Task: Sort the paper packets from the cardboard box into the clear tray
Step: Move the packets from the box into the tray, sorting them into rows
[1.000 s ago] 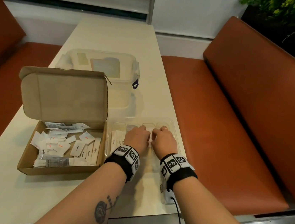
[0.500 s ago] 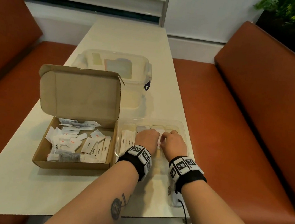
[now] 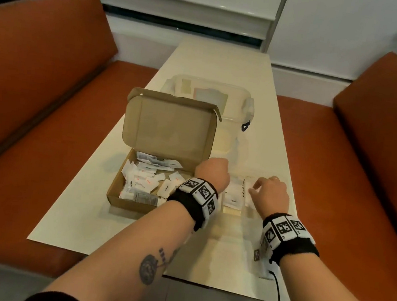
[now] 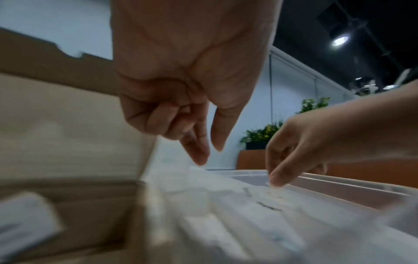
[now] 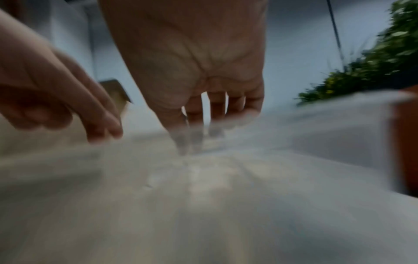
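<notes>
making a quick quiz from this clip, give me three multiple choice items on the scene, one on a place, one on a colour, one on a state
1. Where does the cardboard box sit relative to the clear tray?
A. to its left
B. to its right
C. stacked on it

2. What colour are the bench seats?
A. green
B. reddish brown
C. grey

3. How is the box lid?
A. taped shut
C. torn off
B. open, standing up

Answers:
1 A, the head view shows the box left of the tray, where the right hand is.
2 B, both seats beside the table are reddish brown.
3 B, the lid stands up behind the paper packets.
</notes>
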`<action>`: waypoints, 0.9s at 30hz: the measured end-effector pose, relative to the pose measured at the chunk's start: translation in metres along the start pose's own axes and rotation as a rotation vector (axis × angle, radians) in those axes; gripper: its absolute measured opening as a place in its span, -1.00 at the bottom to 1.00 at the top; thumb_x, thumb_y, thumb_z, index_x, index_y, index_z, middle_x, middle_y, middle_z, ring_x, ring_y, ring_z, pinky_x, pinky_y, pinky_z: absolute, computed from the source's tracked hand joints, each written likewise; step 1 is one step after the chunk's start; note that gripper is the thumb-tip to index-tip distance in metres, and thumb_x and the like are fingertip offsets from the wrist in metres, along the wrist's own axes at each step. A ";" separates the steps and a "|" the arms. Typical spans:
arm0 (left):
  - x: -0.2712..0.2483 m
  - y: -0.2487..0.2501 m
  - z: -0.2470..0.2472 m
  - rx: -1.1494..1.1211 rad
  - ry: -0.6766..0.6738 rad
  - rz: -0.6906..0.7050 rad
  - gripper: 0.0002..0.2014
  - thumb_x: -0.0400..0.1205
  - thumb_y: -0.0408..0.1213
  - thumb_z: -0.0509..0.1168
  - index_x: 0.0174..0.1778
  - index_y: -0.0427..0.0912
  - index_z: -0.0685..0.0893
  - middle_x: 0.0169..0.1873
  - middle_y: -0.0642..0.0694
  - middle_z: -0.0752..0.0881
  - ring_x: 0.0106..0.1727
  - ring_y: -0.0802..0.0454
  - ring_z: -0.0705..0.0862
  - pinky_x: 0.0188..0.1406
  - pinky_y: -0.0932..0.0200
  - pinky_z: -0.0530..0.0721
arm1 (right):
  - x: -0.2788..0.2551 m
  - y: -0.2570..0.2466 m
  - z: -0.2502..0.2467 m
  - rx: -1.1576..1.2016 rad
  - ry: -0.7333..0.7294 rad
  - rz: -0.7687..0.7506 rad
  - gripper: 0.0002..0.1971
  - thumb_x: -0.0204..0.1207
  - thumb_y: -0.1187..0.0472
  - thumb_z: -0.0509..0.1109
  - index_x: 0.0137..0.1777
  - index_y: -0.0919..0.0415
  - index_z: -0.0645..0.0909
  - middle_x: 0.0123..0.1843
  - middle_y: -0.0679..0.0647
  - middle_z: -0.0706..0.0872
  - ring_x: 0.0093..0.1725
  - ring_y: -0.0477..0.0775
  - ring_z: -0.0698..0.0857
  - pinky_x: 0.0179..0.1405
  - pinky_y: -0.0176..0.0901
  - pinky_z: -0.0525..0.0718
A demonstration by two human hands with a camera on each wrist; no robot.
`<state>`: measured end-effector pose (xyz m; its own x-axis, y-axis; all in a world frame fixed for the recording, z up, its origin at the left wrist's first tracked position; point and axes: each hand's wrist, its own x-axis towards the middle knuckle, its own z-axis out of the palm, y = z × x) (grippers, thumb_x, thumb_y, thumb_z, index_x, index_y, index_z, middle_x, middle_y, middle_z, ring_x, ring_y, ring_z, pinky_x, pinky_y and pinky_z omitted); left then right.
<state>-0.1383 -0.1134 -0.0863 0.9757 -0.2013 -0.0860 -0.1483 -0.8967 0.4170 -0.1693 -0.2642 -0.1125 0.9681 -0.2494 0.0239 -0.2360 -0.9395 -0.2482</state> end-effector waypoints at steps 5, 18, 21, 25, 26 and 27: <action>-0.008 -0.056 -0.028 0.085 -0.060 -0.255 -0.90 0.64 -0.31 0.22 -0.10 -0.22 0.62 0.03 -0.22 0.72 0.05 -0.16 0.70 -0.07 0.05 0.62 | -0.024 -0.071 -0.008 0.166 0.028 -0.216 -0.82 0.56 0.13 0.31 0.02 0.18 0.69 0.00 0.13 0.65 0.05 0.16 0.60 -0.05 -0.11 0.52; -0.015 -0.153 -0.025 0.318 -0.245 -0.428 -0.22 0.34 0.03 0.52 0.45 -0.08 0.39 0.39 -0.13 0.51 0.41 -0.15 0.48 0.43 -0.23 0.29 | -0.069 -0.134 0.046 0.114 -0.277 -0.432 -0.83 0.53 0.19 0.35 0.10 0.11 0.63 0.07 0.08 0.71 0.05 0.09 0.65 -0.05 -0.19 0.53; -0.011 -0.157 -0.026 0.349 -0.302 -0.421 -0.19 0.31 0.14 0.52 0.42 -0.08 0.42 0.28 -0.10 0.60 0.37 -0.14 0.51 0.37 -0.23 0.22 | -0.069 -0.135 0.048 0.120 -0.277 -0.409 -0.83 0.52 0.21 0.36 0.10 0.11 0.65 0.07 0.08 0.71 0.05 0.09 0.65 -0.09 -0.20 0.50; -0.002 -0.158 -0.036 0.356 -0.371 -0.390 -0.15 0.23 0.23 0.56 0.40 -0.02 0.49 0.32 -0.10 0.57 0.40 -0.17 0.49 0.41 -0.23 0.23 | -0.068 -0.136 0.048 0.130 -0.278 -0.392 -0.81 0.53 0.23 0.35 0.11 0.14 0.67 0.08 0.10 0.73 0.06 0.11 0.65 -0.06 -0.16 0.53; 0.000 -0.159 -0.040 0.340 -0.422 -0.373 -0.12 0.23 0.20 0.57 0.45 0.00 0.47 0.38 -0.10 0.55 0.42 -0.18 0.48 0.44 -0.20 0.29 | -0.067 -0.136 0.047 0.127 -0.282 -0.385 -0.81 0.53 0.23 0.35 0.11 0.14 0.67 0.08 0.10 0.73 0.07 0.11 0.66 -0.05 -0.15 0.55; 0.003 -0.159 -0.043 0.323 -0.474 -0.355 -0.11 0.24 0.15 0.59 0.49 -0.01 0.46 0.43 -0.10 0.53 0.43 -0.19 0.49 0.44 -0.19 0.37 | -0.066 -0.136 0.047 0.125 -0.289 -0.378 -0.82 0.53 0.23 0.35 0.11 0.14 0.67 0.08 0.10 0.73 0.07 0.12 0.66 -0.03 -0.14 0.57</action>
<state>-0.1050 0.0456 -0.1141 0.8087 0.0421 -0.5867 0.0552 -0.9985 0.0046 -0.1975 -0.1085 -0.1256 0.9720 0.1956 -0.1303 0.1314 -0.9119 -0.3889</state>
